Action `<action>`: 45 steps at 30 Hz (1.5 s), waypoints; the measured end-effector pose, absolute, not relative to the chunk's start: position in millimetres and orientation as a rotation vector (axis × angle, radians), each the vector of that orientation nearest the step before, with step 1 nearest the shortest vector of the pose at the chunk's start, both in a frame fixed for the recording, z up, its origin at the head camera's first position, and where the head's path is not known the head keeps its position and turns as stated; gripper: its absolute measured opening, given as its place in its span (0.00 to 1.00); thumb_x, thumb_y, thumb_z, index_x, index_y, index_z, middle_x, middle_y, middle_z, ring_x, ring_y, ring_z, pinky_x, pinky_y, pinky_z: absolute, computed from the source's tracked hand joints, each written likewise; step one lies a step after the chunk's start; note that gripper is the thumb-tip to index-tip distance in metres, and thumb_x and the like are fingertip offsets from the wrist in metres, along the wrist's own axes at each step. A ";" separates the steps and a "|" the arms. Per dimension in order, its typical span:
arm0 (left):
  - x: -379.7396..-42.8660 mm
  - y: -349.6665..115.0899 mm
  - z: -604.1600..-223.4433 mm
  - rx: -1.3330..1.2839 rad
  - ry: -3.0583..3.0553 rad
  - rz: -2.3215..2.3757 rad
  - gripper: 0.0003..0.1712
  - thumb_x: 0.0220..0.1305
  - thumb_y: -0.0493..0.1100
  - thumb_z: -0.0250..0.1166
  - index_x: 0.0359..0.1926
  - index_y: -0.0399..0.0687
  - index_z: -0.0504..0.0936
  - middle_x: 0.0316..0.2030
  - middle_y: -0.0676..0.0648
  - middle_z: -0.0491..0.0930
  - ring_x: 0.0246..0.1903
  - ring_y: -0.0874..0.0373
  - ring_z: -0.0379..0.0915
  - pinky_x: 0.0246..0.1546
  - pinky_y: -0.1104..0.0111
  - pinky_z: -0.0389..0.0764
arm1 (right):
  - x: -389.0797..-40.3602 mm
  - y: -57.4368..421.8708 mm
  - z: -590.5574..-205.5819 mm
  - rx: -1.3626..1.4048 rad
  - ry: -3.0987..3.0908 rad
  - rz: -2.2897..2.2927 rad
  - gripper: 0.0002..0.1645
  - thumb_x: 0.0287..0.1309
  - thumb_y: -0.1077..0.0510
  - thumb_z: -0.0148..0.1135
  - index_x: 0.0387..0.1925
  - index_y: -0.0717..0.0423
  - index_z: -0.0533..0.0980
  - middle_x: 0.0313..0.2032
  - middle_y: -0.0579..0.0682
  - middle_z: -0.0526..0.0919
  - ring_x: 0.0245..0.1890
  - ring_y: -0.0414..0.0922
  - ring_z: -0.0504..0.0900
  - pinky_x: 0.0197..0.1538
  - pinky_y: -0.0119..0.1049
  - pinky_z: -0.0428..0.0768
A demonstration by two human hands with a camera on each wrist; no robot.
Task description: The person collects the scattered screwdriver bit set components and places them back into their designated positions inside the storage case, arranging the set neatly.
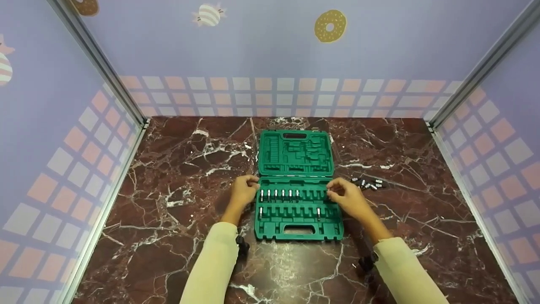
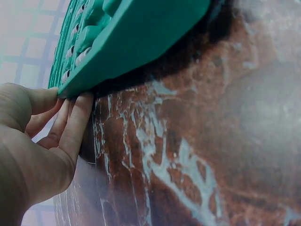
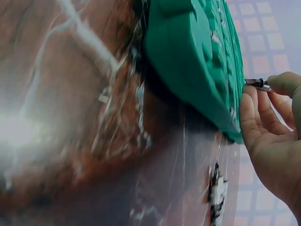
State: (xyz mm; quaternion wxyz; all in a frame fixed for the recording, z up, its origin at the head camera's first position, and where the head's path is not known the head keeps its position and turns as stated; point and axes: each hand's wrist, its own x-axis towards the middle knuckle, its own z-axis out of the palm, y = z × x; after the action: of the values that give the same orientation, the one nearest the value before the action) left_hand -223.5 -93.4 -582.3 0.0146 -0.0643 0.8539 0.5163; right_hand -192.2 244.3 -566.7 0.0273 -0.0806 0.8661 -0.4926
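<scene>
A green plastic tool case (image 1: 270, 230) lies unfolded on the table, its lid flat toward the back. My left hand (image 1: 244, 191) grips the case's left edge, thumb on the rim and fingers against the side below in the left wrist view. Above the right end of the upper row, my right hand (image 1: 348, 197) pinches a bit socket (image 3: 264, 86) between thumb and fingers. This bit socket has a silver base and a dark tip pointing toward the case. Several bit sockets (image 1: 276, 194) fill the upper row's left part. The lower row holds one bit socket (image 1: 261, 212) at left and another (image 1: 319, 213) at right.
Several loose bit sockets (image 1: 368, 185) lie on the marbled table (image 1: 168, 236), right of the case. Patterned panels (image 1: 278, 50) enclose the table at the back and both sides.
</scene>
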 end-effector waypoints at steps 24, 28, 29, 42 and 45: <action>-224.8 -91.0 -581.5 -0.171 2.656 1.606 0.11 0.68 0.30 0.64 0.49 0.36 0.88 0.43 0.36 0.87 0.45 0.43 0.83 0.46 0.53 0.83 | -213.5 191.1 -555.3 -0.473 2.757 -1.072 0.05 0.65 0.61 0.70 0.42 0.56 0.84 0.40 0.53 0.89 0.41 0.50 0.88 0.45 0.47 0.85; -225.2 -91.1 -582.1 -0.183 2.652 1.600 0.11 0.68 0.31 0.64 0.49 0.37 0.88 0.44 0.37 0.87 0.46 0.44 0.83 0.47 0.53 0.83 | -215.1 185.4 -558.6 -0.515 2.811 -1.000 0.04 0.64 0.62 0.70 0.40 0.57 0.85 0.37 0.54 0.89 0.39 0.50 0.87 0.43 0.47 0.85; -225.2 -91.3 -582.3 -0.181 2.654 1.597 0.11 0.68 0.31 0.64 0.49 0.37 0.88 0.43 0.37 0.87 0.45 0.44 0.83 0.47 0.53 0.83 | -215.4 183.9 -558.9 -0.529 2.823 -0.980 0.03 0.64 0.63 0.71 0.39 0.58 0.85 0.37 0.55 0.89 0.39 0.50 0.87 0.43 0.47 0.86; -224.8 -92.3 -583.3 -0.187 2.667 1.598 0.11 0.68 0.30 0.65 0.48 0.35 0.88 0.41 0.37 0.87 0.43 0.44 0.82 0.44 0.54 0.83 | -229.5 171.7 -552.9 -0.462 2.775 -0.841 0.04 0.61 0.64 0.72 0.36 0.57 0.83 0.35 0.54 0.87 0.38 0.50 0.85 0.44 0.48 0.83; -224.4 -91.8 -583.6 -0.186 2.673 1.596 0.11 0.67 0.30 0.65 0.48 0.35 0.88 0.41 0.37 0.87 0.43 0.44 0.83 0.44 0.54 0.83 | -232.5 172.2 -553.0 -0.443 2.765 -0.831 0.07 0.60 0.63 0.74 0.37 0.58 0.81 0.36 0.55 0.86 0.39 0.51 0.83 0.45 0.49 0.83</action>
State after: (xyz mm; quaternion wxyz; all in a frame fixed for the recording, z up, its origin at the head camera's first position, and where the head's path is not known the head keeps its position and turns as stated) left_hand -224.4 -91.8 -583.6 0.0114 -0.0597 0.8570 0.5117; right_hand -232.5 172.2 -553.0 0.1102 -0.1509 0.9409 -0.2827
